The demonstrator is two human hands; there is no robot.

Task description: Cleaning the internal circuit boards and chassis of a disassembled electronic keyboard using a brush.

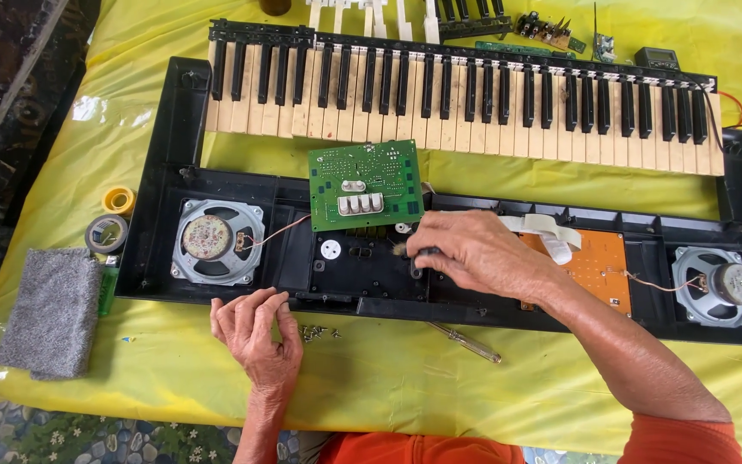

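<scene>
A dismantled electronic keyboard lies on a yellow cloth, and its black plastic shell serves as an open tray for the parts inside. In the shell's left bay sits a round speaker, wired by a thin lead to a green circuit board that lies tilted over the middle section; an orange circuit board lies right of centre with a white ribbon cable draped over it, and a second speaker fills the right bay. The key assembly lies across the shell's far side. The right hand is closed around a small dark tool, apparently a brush, whose tip rests on the black centre panel just below the green board. The left hand lies flat with loose, empty fingers at the shell's near edge, just beside a small heap of screws. A screwdriver lies on the cloth near the screws. Left of the shell lie two tape rolls and a grey cloth pad.
</scene>
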